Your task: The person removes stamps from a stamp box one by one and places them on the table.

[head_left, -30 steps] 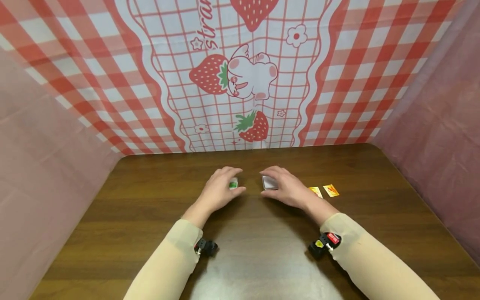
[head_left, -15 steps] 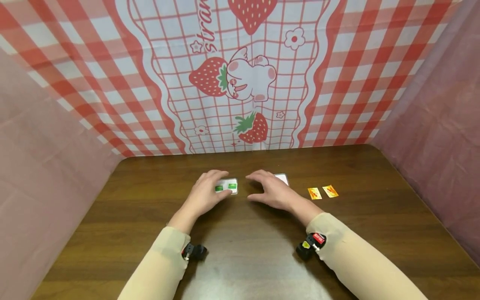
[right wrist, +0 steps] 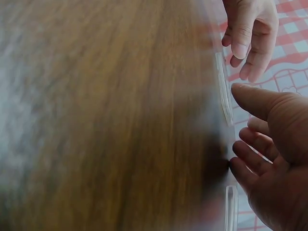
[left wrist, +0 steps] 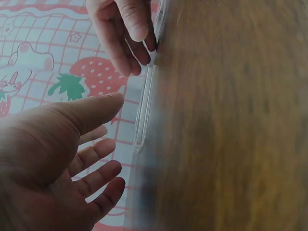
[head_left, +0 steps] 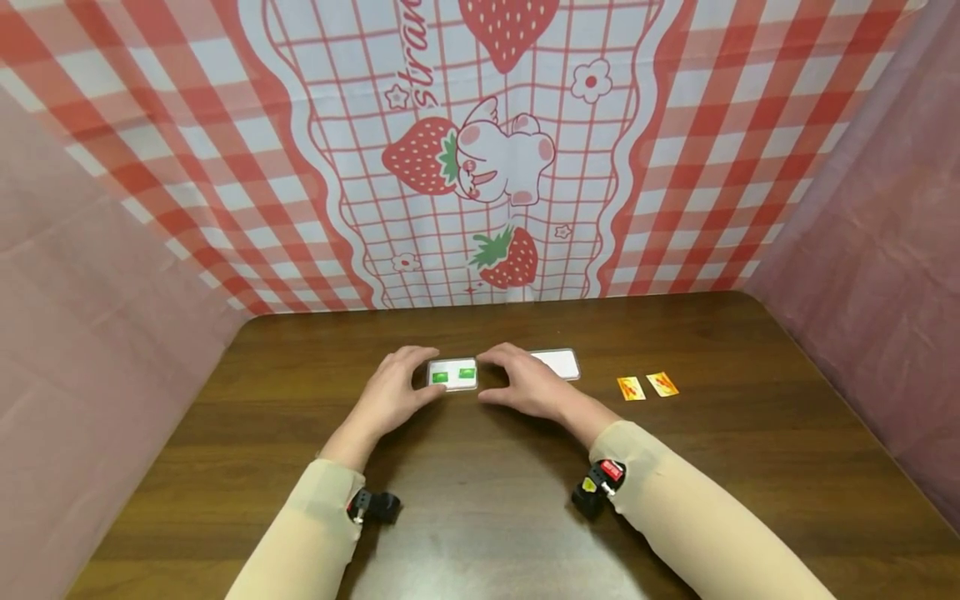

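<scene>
A flat white case with clear edges [head_left: 459, 387] lies on the table with two green packets [head_left: 440, 377] on it. My left hand [head_left: 390, 387] is at its left end, thumb and fingers parted. My right hand [head_left: 527, 383] hovers near its right end, its fingers also apart and gripping nothing. Behind the right hand is a second flat white case [head_left: 558, 362], partly covered by that hand. In the left wrist view a case edge [left wrist: 146, 106] shows between both hands. The right wrist view shows my right hand's relaxed fingers [right wrist: 252, 159] beside the case edges.
Two small yellow-orange packets [head_left: 631, 388] lie side by side on the brown wooden table [head_left: 480, 467], right of the second case. A strawberry-patterned cloth [head_left: 480, 167] hangs at the table's back edge, with pink cloth [head_left: 90, 267] at the sides.
Both hands have moved left. The left hand has uncovered the case with the green packets; the right hand has come away from the second case and closer to the first.
</scene>
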Demonstrator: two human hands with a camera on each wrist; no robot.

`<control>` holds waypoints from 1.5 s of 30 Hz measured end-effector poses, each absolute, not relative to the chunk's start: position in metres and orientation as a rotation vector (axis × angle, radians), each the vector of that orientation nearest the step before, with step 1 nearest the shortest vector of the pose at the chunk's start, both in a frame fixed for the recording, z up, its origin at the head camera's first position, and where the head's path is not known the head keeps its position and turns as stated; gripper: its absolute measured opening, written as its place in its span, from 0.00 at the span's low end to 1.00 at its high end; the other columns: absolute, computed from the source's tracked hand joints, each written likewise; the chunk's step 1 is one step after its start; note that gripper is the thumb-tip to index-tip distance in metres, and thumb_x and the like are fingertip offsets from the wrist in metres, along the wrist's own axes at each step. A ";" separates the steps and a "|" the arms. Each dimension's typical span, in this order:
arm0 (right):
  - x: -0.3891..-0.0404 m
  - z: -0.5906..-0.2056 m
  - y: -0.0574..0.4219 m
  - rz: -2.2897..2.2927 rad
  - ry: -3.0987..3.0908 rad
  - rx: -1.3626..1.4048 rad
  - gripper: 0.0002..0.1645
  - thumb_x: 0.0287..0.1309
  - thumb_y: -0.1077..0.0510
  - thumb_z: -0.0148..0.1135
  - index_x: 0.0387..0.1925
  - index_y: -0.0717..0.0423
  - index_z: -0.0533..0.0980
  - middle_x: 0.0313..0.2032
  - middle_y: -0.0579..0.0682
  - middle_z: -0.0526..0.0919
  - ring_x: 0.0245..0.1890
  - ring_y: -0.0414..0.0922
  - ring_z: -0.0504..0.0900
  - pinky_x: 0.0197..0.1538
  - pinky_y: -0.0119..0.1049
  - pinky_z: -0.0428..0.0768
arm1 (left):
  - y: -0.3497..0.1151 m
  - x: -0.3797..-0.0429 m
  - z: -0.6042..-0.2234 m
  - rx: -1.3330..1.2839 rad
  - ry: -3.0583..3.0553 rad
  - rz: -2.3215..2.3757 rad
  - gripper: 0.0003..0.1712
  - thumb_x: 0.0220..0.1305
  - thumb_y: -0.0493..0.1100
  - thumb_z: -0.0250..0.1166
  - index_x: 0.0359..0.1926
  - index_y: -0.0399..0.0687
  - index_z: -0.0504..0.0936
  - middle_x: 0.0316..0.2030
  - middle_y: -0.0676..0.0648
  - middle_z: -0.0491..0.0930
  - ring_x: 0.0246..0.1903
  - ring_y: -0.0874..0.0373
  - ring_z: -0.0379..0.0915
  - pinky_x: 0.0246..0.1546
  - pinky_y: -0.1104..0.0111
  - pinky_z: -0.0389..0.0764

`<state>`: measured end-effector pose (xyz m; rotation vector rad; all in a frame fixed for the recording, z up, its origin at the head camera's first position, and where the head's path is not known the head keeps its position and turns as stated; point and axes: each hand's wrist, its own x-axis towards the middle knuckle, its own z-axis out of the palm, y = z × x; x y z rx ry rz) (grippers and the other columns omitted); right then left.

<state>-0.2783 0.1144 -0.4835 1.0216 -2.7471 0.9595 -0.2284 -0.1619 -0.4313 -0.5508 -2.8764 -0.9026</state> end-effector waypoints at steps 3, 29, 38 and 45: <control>-0.282 -0.488 0.110 0.977 -2.782 0.980 0.42 0.66 0.40 0.80 0.73 0.56 0.79 0.67 0.53 0.81 0.69 0.53 0.80 0.71 0.53 0.77 | -0.164 -0.228 -0.433 -0.540 -2.881 -0.916 0.35 0.70 0.47 0.79 0.73 0.41 0.80 0.72 0.36 0.77 0.71 0.35 0.71 0.71 0.41 0.72; -0.264 -0.453 0.089 1.004 -2.872 0.898 0.38 0.67 0.49 0.80 0.71 0.60 0.79 0.67 0.59 0.82 0.67 0.58 0.79 0.71 0.54 0.75 | -0.172 -0.232 -0.444 -0.528 -2.942 -0.932 0.36 0.70 0.45 0.79 0.74 0.41 0.79 0.72 0.35 0.77 0.70 0.35 0.72 0.72 0.42 0.71; -0.258 -0.443 0.086 0.962 -2.903 0.834 0.36 0.66 0.51 0.81 0.70 0.58 0.80 0.65 0.56 0.84 0.64 0.55 0.80 0.69 0.51 0.77 | -0.170 -0.233 -0.443 -0.521 -2.952 -0.913 0.36 0.69 0.45 0.80 0.74 0.42 0.80 0.72 0.36 0.78 0.70 0.35 0.71 0.72 0.42 0.71; -0.260 -0.446 0.086 0.942 -2.916 0.818 0.35 0.66 0.52 0.81 0.71 0.57 0.81 0.66 0.55 0.84 0.67 0.56 0.79 0.71 0.53 0.75 | -0.168 -0.234 -0.442 -0.532 -2.945 -0.901 0.36 0.68 0.44 0.80 0.73 0.41 0.80 0.71 0.37 0.79 0.69 0.36 0.72 0.71 0.43 0.71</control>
